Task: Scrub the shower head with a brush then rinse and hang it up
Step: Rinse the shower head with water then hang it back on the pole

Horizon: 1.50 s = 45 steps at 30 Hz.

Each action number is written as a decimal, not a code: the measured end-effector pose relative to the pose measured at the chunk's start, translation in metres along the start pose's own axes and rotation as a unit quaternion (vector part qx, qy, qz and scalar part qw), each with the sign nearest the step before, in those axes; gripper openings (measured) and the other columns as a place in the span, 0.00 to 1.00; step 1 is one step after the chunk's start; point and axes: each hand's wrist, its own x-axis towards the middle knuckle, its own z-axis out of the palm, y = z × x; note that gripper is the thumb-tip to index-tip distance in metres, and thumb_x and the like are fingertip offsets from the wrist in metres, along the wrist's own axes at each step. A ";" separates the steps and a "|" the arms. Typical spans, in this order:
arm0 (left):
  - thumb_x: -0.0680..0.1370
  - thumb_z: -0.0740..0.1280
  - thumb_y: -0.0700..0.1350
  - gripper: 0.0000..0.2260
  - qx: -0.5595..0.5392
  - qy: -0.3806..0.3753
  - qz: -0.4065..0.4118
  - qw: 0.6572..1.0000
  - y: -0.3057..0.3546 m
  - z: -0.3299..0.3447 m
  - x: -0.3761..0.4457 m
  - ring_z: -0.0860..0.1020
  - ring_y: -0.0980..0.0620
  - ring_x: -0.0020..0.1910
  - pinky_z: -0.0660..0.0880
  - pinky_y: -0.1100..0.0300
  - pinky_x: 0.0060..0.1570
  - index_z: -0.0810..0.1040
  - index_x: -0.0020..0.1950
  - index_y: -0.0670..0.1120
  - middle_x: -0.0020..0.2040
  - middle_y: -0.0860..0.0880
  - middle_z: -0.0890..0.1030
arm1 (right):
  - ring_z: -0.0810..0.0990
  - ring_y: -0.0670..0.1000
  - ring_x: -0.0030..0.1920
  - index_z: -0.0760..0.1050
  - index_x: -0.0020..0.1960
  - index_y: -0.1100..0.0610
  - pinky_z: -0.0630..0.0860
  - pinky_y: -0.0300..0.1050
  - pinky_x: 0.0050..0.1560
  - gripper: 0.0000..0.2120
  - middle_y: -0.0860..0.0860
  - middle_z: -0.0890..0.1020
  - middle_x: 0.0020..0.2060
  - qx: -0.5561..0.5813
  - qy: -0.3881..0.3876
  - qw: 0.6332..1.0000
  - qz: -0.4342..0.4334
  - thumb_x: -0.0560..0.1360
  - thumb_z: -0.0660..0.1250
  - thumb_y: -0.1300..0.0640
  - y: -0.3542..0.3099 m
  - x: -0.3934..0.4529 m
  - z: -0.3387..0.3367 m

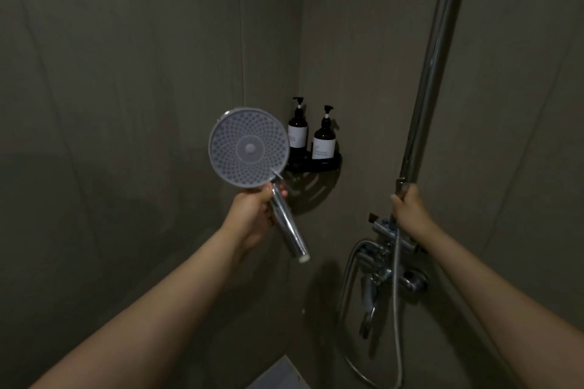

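Both forearms reach up from the bottom edge toward the corner of a dim shower stall. The left hand (pixel 252 215) is wrapped round the chrome handle of the shower head (pixel 249 148), fingers curled about the neck just under the disc, so the round nozzle face is lifted and turned toward the camera, likely for a look at the nozzles or to ready it for hanging. The free end of the handle points down and right; no hose seems to be joined to it, though in this low light I would not swear to that.

The right hand (pixel 407 204) grips the lower part of the riser rail (pixel 437 66), closed round what may be the sliding bracket, probably to steady or position it before the head goes in. Below it sits the chrome mixer valve (pixel 384 265), with the metal hose (pixel 395 309) hanging from near the hand and looping down.

Behind the head, two dark pump bottles (pixel 311 136) stand on a black corner shelf (pixel 328 164). No brush is in view, so the scrubbing is either finished or not begun.
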 end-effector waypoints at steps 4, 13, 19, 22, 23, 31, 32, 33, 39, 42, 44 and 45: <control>0.80 0.58 0.40 0.06 -0.073 0.031 0.059 0.995 0.028 0.001 0.002 0.77 0.51 0.40 0.79 0.52 0.39 0.73 0.47 0.44 0.40 0.46 0.77 | 0.73 0.42 0.26 0.71 0.44 0.49 0.70 0.34 0.26 0.08 0.51 0.74 0.31 0.008 -0.078 0.993 -0.084 0.79 0.58 0.59 -0.043 -0.011 0.008; 0.81 0.57 0.49 0.10 -0.159 0.123 0.127 0.971 0.092 -0.016 0.002 0.75 0.58 0.25 0.75 0.63 0.28 0.70 0.44 0.45 0.34 0.49 0.72 | 0.73 0.35 0.27 0.74 0.40 0.47 0.66 0.25 0.27 0.11 0.43 0.77 0.28 0.016 -0.176 0.966 -0.191 0.79 0.60 0.58 -0.108 -0.061 0.089; 0.81 0.57 0.47 0.11 -0.157 0.166 0.186 0.956 0.134 -0.045 0.000 0.70 0.58 0.21 0.71 0.66 0.22 0.68 0.39 0.47 0.29 0.50 0.69 | 0.68 0.38 0.19 0.74 0.42 0.59 0.64 0.28 0.21 0.09 0.44 0.71 0.19 0.071 -0.264 0.944 -0.185 0.79 0.60 0.58 -0.132 -0.098 0.164; 0.81 0.57 0.47 0.11 -0.161 0.184 0.222 0.944 0.154 -0.063 -0.004 0.69 0.57 0.19 0.68 0.68 0.20 0.66 0.39 0.47 0.23 0.52 0.70 | 0.67 0.38 0.18 0.71 0.35 0.52 0.61 0.28 0.21 0.14 0.45 0.71 0.18 0.108 -0.279 0.935 -0.192 0.79 0.58 0.58 -0.150 -0.118 0.197; 0.81 0.57 0.47 0.11 -0.157 0.193 0.235 0.939 0.159 -0.070 -0.005 0.69 0.57 0.18 0.67 0.68 0.20 0.66 0.39 0.47 0.22 0.51 0.70 | 0.67 0.39 0.18 0.71 0.35 0.51 0.61 0.28 0.22 0.15 0.45 0.70 0.20 0.123 -0.285 0.931 -0.193 0.80 0.57 0.58 -0.156 -0.123 0.206; 0.80 0.59 0.45 0.10 -0.121 0.243 0.267 0.925 0.177 -0.112 -0.014 0.67 0.56 0.18 0.65 0.69 0.21 0.65 0.39 0.47 0.26 0.49 0.68 | 0.66 0.38 0.17 0.69 0.34 0.54 0.60 0.27 0.20 0.19 0.49 0.69 0.24 0.137 -0.334 0.919 -0.156 0.82 0.51 0.57 -0.183 -0.140 0.248; 0.80 0.58 0.45 0.10 -0.118 0.243 0.267 0.925 0.177 -0.115 -0.014 0.67 0.56 0.18 0.65 0.69 0.21 0.65 0.39 0.47 0.26 0.48 0.68 | 0.66 0.38 0.17 0.68 0.33 0.54 0.60 0.27 0.20 0.19 0.48 0.69 0.24 0.137 -0.344 0.917 -0.146 0.82 0.51 0.57 -0.184 -0.141 0.251; 0.80 0.58 0.45 0.10 -0.119 0.243 0.267 0.925 0.176 -0.118 -0.013 0.67 0.56 0.18 0.65 0.69 0.21 0.65 0.39 0.47 0.27 0.48 0.68 | 0.65 0.38 0.16 0.67 0.33 0.55 0.60 0.27 0.20 0.20 0.46 0.69 0.22 0.142 -0.356 0.914 -0.134 0.82 0.50 0.57 -0.186 -0.142 0.252; 0.81 0.58 0.47 0.11 -0.144 0.233 0.254 0.928 0.178 -0.128 -0.008 0.67 0.57 0.18 0.66 0.68 0.20 0.66 0.39 0.47 0.25 0.50 0.68 | 0.63 0.39 0.16 0.67 0.34 0.55 0.59 0.29 0.19 0.19 0.45 0.68 0.18 0.183 -0.394 0.894 -0.106 0.82 0.49 0.55 -0.196 -0.148 0.255; 0.81 0.58 0.47 0.11 -0.146 0.235 0.253 0.927 0.174 -0.131 -0.009 0.67 0.57 0.18 0.66 0.69 0.20 0.65 0.39 0.47 0.26 0.50 0.68 | 0.61 0.39 0.17 0.68 0.36 0.56 0.59 0.31 0.19 0.18 0.50 0.66 0.23 0.201 -0.389 0.893 -0.107 0.82 0.49 0.56 -0.195 -0.152 0.254; 0.81 0.58 0.47 0.11 -0.149 0.239 0.251 0.926 0.170 -0.135 -0.011 0.67 0.57 0.18 0.66 0.69 0.20 0.65 0.39 0.47 0.26 0.50 0.68 | 0.62 0.41 0.19 0.69 0.38 0.55 0.59 0.33 0.21 0.17 0.50 0.66 0.24 0.196 -0.379 0.897 -0.112 0.82 0.50 0.56 -0.195 -0.158 0.254; 0.80 0.58 0.47 0.10 -0.151 0.241 0.249 0.926 0.169 -0.136 -0.011 0.67 0.57 0.18 0.66 0.68 0.20 0.66 0.40 0.47 0.26 0.50 0.68 | 0.62 0.43 0.21 0.69 0.38 0.55 0.59 0.34 0.21 0.16 0.50 0.67 0.25 0.194 -0.371 0.901 -0.112 0.82 0.50 0.56 -0.195 -0.160 0.255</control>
